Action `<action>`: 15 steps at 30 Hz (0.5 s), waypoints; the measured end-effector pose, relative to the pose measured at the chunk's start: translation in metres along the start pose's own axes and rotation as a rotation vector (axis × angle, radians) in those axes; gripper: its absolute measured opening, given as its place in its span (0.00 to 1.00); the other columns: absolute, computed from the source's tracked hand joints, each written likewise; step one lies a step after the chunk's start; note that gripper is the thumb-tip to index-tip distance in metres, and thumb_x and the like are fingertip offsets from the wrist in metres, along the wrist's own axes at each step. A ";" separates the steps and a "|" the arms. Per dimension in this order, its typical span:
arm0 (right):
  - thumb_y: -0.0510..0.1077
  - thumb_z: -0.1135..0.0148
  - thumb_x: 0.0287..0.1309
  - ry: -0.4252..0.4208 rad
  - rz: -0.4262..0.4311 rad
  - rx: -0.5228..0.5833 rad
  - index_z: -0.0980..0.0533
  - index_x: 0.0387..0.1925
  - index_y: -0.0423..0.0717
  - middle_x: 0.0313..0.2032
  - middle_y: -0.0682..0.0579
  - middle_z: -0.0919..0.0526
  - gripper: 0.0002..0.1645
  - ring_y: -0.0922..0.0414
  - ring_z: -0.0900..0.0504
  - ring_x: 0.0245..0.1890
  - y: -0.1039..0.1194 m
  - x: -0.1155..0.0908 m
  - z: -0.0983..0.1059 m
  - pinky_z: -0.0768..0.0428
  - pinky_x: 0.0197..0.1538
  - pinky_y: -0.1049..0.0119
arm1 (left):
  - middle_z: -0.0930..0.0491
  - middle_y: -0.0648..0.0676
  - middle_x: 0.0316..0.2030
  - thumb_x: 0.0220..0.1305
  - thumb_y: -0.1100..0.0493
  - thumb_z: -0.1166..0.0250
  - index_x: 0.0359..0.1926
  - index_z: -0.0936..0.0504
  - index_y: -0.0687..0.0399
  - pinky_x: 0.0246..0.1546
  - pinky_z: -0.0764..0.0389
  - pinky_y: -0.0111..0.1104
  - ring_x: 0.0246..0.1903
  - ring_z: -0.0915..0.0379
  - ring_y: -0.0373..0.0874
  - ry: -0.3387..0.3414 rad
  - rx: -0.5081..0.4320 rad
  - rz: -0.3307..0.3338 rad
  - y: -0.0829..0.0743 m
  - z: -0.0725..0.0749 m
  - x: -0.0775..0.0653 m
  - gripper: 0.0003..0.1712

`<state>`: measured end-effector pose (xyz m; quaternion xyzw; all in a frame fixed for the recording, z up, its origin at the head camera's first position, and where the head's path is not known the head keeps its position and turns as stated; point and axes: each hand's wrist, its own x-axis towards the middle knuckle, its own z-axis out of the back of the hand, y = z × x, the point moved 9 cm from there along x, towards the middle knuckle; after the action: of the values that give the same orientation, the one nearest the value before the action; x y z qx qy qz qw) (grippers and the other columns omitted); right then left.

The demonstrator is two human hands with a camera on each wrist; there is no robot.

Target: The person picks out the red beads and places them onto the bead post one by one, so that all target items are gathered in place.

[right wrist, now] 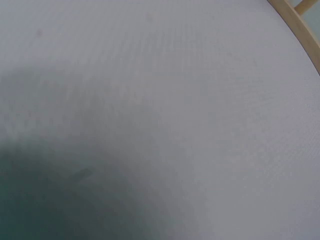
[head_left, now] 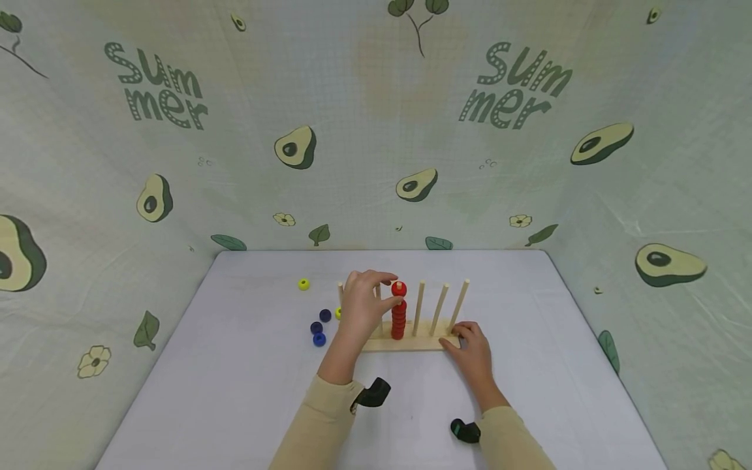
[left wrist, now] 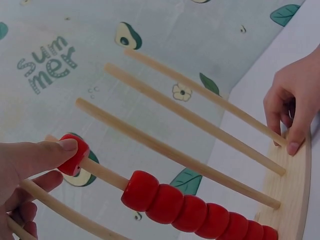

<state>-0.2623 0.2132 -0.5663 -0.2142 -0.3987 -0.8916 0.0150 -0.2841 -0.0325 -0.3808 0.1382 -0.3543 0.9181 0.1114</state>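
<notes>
A red bead [head_left: 399, 289] is threaded on the upper part of a peg, and my left hand [head_left: 360, 310] pinches it between thumb and fingers. Below it, apart by a short stretch of bare peg, stands a stack of red beads [left wrist: 182, 212]. The pegs rise from a wooden peg stand [head_left: 405, 345]; three pegs right of the stack are bare. At the stand's right end my right hand [head_left: 473, 356] grips the base with thumb and fingers. My left hand and forearm partly hide the stand's left side. The right wrist view shows only a corner of the stand.
Left of the stand lie dark blue beads [head_left: 326, 315] and a brighter blue bead [head_left: 319, 339]. One yellow bead [head_left: 303, 284] sits farther back; another yellow bead [head_left: 338, 313] is partly hidden by my left arm. A patterned cloth [head_left: 358, 196] hangs behind the white table [head_left: 235, 391].
</notes>
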 end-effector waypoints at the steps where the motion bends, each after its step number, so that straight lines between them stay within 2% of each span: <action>1: 0.43 0.20 0.43 0.000 0.001 0.000 0.18 0.36 0.34 0.42 0.43 0.23 0.21 0.46 0.22 0.41 0.000 0.000 0.000 0.24 0.46 0.50 | 0.16 0.48 0.39 0.47 0.55 0.21 0.45 0.13 0.47 0.38 0.31 0.39 0.38 0.32 0.45 0.000 -0.004 -0.006 0.000 0.000 0.000 0.21; 9: 0.42 0.20 0.43 0.002 -0.002 0.008 0.18 0.36 0.34 0.42 0.43 0.23 0.21 0.46 0.22 0.41 0.001 0.000 0.000 0.24 0.46 0.50 | 0.16 0.50 0.41 0.49 0.59 0.22 0.46 0.13 0.51 0.39 0.27 0.38 0.41 0.29 0.48 0.017 -0.071 -0.023 0.003 0.003 -0.002 0.20; 15: 0.43 0.20 0.42 0.001 0.008 -0.002 0.18 0.37 0.34 0.42 0.43 0.23 0.21 0.46 0.22 0.41 -0.002 0.000 0.000 0.24 0.46 0.50 | 0.19 0.53 0.47 0.50 0.61 0.23 0.49 0.15 0.53 0.49 0.24 0.43 0.49 0.26 0.53 0.025 -0.128 -0.046 0.001 0.008 -0.003 0.23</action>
<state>-0.2625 0.2143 -0.5676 -0.2152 -0.3968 -0.8921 0.0188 -0.2800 -0.0391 -0.3771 0.1274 -0.4076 0.8924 0.1457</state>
